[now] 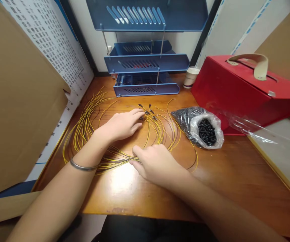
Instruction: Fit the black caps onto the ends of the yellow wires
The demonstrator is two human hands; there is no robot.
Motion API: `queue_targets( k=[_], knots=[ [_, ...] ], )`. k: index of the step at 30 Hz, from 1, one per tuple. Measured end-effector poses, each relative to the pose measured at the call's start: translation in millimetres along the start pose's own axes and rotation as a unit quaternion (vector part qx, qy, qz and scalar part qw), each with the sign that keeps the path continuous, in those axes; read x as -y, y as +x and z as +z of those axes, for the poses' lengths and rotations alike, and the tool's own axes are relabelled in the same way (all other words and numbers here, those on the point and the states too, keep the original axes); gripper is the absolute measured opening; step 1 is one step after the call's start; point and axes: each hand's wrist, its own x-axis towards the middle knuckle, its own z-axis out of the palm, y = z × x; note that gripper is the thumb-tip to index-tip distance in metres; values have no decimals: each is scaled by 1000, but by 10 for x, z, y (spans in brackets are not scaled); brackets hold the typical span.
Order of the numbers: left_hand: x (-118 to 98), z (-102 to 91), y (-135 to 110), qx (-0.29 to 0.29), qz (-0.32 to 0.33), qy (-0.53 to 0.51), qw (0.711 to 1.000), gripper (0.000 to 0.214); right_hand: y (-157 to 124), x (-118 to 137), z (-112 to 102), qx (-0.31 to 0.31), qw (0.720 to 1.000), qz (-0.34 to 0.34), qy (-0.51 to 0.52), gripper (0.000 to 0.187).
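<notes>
A bundle of thin yellow and dark wires [118,159] runs across the wooden table in loose loops. My right hand [157,164] is closed around the middle of this bundle, thumb and fingers pressed on it. My left hand [121,124] reaches over the wires with its fingers stretched out and the thumb apart. Its fingertips are at a black end piece [147,113] on one wire; whether they press on it is hard to see. Several other wire ends beside it carry similar black end pieces [155,118]. Further wire ends to the right look bare.
Right of the wires lies an opened plastic bag [219,134] full of small black pieces [206,132]. Behind it stand a red box [218,90] with a handle and a paper cup [190,78]. A blue tiered tray rack [147,89] is at the back, cardboard [21,101] at left.
</notes>
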Motion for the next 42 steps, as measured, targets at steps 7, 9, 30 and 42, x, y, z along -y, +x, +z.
queue_targets(
  k=[7,9,30,42],
  knots=[
    [-12,52,39,-23,-18,5,1000,43,-20,-253,-88,-91,992,68,50,37],
    [-3,80,51,-35,-27,8,999,42,2,-456,-90,-150,970,184,47,29],
    [21,256,100,-118,-41,-53,991,33,115,-841,13,-117,976,182,30,37],
    [-132,302,162,-86,69,-105,988,47,137,-790,-20,-105,974,201,-3,33]
  ],
)
